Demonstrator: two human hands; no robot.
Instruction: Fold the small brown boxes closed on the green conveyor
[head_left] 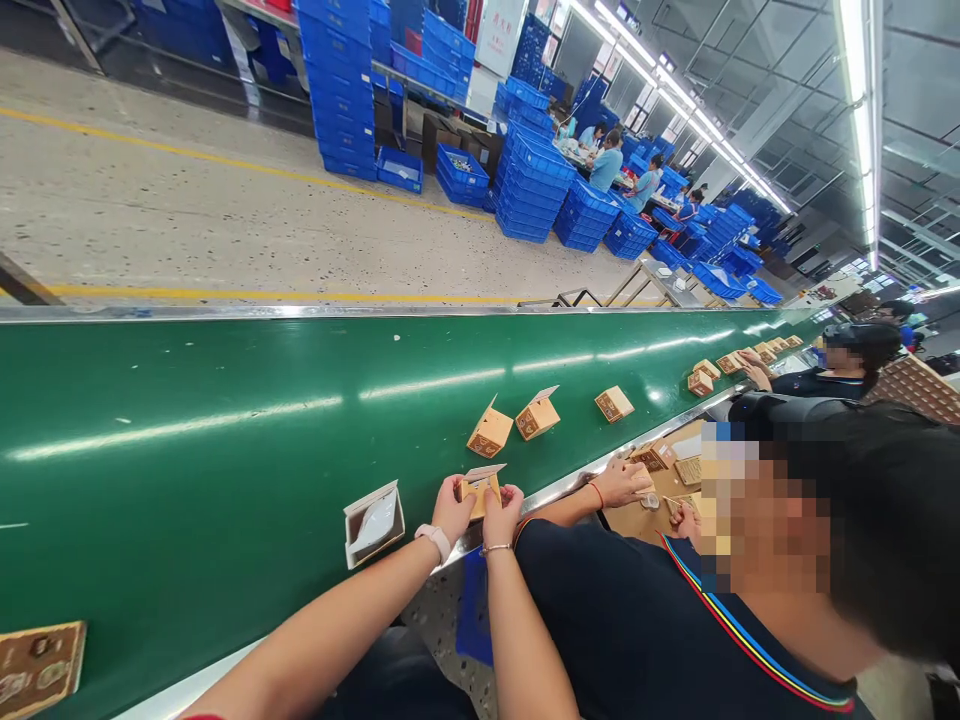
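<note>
Both my hands grip a small tan cardboard box [480, 497] with a raised flap, above the near edge of the green conveyor belt [225, 420]. My left hand [452, 512], below a pale wristband, closes on its left side. On the right side of the box, the fingers of my right hand [502, 516] are pressed against it. What lies inside the box is hard to make out. Left of my hands, an open box [352, 528] holds a white packet [376, 520]. Beyond them stand two more boxes [491, 434] [538, 418] with flaps up.
A person in a dark shirt [600, 600] works close on my right, a hand [622, 482] over a cardboard tray. Farther along the belt are a closed-looking box [614, 404] and another person [817, 380]. A brown printed box [41, 665] lies at lower left. Blue crates [532, 185] stand across the aisle.
</note>
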